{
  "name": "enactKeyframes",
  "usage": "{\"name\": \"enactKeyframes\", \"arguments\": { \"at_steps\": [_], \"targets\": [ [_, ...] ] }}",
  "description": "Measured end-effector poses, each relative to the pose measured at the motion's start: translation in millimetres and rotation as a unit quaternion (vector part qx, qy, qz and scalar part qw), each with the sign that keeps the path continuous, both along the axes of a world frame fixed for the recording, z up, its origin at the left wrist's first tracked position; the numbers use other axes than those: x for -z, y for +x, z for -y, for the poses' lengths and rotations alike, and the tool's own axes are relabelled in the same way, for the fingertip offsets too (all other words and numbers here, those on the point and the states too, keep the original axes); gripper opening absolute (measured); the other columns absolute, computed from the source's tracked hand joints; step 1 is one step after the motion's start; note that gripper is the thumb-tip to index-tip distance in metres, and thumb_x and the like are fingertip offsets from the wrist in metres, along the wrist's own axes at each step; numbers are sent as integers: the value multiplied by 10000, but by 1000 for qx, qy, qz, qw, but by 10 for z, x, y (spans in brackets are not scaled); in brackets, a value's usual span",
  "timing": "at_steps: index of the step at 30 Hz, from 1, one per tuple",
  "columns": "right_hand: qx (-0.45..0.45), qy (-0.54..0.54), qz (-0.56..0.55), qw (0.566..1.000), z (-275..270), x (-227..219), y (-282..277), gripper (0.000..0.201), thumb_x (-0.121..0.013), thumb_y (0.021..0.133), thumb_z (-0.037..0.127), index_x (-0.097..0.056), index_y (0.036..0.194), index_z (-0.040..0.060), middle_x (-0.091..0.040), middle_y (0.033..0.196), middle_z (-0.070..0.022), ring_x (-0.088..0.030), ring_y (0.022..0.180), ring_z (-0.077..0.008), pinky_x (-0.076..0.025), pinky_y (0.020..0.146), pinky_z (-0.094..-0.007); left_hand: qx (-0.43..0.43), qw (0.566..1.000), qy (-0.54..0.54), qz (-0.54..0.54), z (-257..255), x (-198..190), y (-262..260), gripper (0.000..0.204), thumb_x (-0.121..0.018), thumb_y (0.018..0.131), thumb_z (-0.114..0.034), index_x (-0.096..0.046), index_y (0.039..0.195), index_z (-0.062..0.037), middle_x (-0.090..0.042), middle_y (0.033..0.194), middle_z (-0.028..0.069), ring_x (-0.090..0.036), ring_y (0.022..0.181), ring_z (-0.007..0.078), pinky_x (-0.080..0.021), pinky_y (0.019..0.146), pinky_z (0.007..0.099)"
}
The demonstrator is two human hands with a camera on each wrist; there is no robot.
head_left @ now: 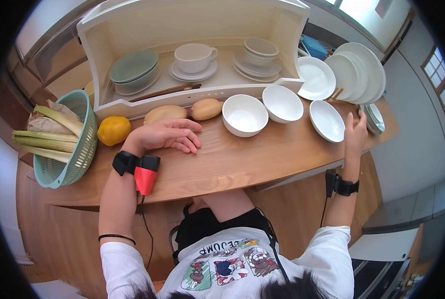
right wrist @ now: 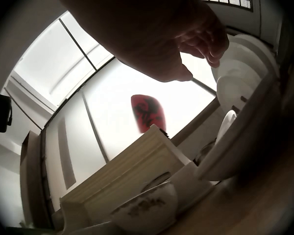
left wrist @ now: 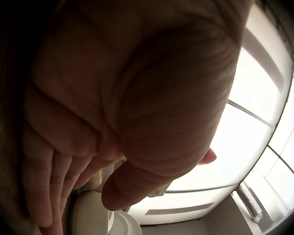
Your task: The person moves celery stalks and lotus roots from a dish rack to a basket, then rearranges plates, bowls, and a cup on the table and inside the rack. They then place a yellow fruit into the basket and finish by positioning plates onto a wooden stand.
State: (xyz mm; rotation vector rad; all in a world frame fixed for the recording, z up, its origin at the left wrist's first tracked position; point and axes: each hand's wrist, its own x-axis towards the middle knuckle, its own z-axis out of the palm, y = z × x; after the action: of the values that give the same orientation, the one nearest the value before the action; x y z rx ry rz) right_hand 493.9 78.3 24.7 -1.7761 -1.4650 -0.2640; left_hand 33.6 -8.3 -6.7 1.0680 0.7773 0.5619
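My left hand (head_left: pixel 167 135) rests on the wooden table with relaxed fingers, just in front of two tan root pieces (head_left: pixel 206 109). In the left wrist view its palm (left wrist: pixel 112 98) fills much of the picture and nothing lies in it. At the right end of the table, my right hand (head_left: pixel 355 132) is raised with loosely bent fingers. Its fingertips are right by a small stack of dishes (head_left: pixel 376 118). A shallow white bowl (head_left: pixel 327 121) is just left of this hand. In the right wrist view the thumb (right wrist: pixel 179 73) stands apart from the fingers, with no object between them.
Two white bowls (head_left: pixel 245 115) stand mid-table. A cream shelf (head_left: pixel 192 27) at the back holds bowls, plates, a cup (head_left: pixel 195 57) and chopsticks (head_left: pixel 165 92). Large white plates (head_left: pixel 369 70) stand upright at right. A yellow fruit (head_left: pixel 113 130) sits beside a green basket (head_left: pixel 85 157) of leeks.
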Motion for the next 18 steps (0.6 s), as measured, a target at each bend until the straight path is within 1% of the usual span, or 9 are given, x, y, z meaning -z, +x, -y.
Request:
{"name": "enactKeyframes", "arguments": {
  "at_steps": [2, 4, 6, 8, 12, 14, 15, 17, 18],
  "targets": [
    [-93, 32, -20, 995, 95, -254, -419, 411, -539, 829, 251, -456, 1158, 19, -602, 823, -162, -596, 762, -295, -458, 684, -376, 3, 1000, -3, 3, 5, 0, -5, 344, -398, 919, -151, -367, 1221, 10, -557, 1032, 158, -580, 929, 194, -472, 807, 259],
    [-210, 51, -22, 976, 58, -381, -754, 425, -581, 806, 213, -451, 1174, 45, -603, 883, -179, -600, 815, -295, -463, 719, -368, 3, 1000, 4, -3, 8, -4, -3, 342, -397, 919, -153, -370, 1219, 10, -557, 1035, 155, -579, 931, 193, -471, 810, 260],
    [-325, 94, 21, 941, -104, -400, -1046, 465, -607, 788, 199, -435, 1196, 56, -591, 954, -211, -593, 862, -320, -460, 757, -376, 4, 1000, 3, -1, 0, -3, -1, 343, -398, 919, -153, -370, 1220, 10, -556, 1037, 155, -579, 933, 195, -470, 811, 262],
    [-395, 81, 65, 913, -364, -388, -1279, 507, -616, 778, 203, -418, 1217, 42, -563, 1021, -249, -570, 919, -352, -448, 792, -382, 5, 1000, 2, 0, 6, -6, -6, 344, -399, 919, -154, -370, 1220, 10, -556, 1038, 154, -579, 934, 196, -470, 813, 264],
    [-425, 48, 116, 896, -984, -222, -1547, 550, -623, 765, 229, -407, 1227, 24, -557, 1038, -248, -547, 951, -371, -429, 824, -389, 5, 1000, -3, 4, -3, 6, -14, 347, -404, 917, -152, -373, 1222, 9, -557, 1034, 160, -581, 934, 204, -470, 813, 269],
    [-404, -54, 108, 907, -1230, -165, -1633, 600, -624, 751, 263, -387, 1245, 18, -561, 1049, -226, -537, 973, -364, -417, 843, -381, 4, 1000, -2, 8, -8, 10, -24, 348, -407, 916, -151, -373, 1223, 9, -557, 1033, 162, -581, 933, 206, -470, 813, 271],
    [-405, -53, 109, 906, -1346, -135, -1667, 600, -624, 751, 263, -387, 1245, 18, -561, 1049, -226, -537, 973, -364, -417, 843, -381, 3, 1000, -4, 6, -6, 10, -23, 348, -408, 915, -151, -375, 1223, 8, -558, 1031, 162, -582, 931, 206, -471, 811, 271],
    [-401, -74, 101, 907, -1542, -88, -1700, 550, -626, 757, 280, -448, 1213, 30, -605, 926, -194, -596, 832, -264, -465, 729, -327, 0, 1000, -6, 4, -2, 10, -23, 347, -409, 915, -151, -377, 1223, 7, -559, 1030, 162, -583, 929, 207, -472, 809, 272],
    [-402, -74, 101, 907, -1616, -78, -1709, 550, -626, 757, 280, -448, 1213, 30, -605, 926, -194, -596, 832, -264, -465, 729, -327, -1, 1000, -6, 3, -2, 14, -24, 347, -410, 915, -153, -377, 1221, 8, -559, 1029, 161, -583, 929, 204, -474, 807, 271]
  ]
}}
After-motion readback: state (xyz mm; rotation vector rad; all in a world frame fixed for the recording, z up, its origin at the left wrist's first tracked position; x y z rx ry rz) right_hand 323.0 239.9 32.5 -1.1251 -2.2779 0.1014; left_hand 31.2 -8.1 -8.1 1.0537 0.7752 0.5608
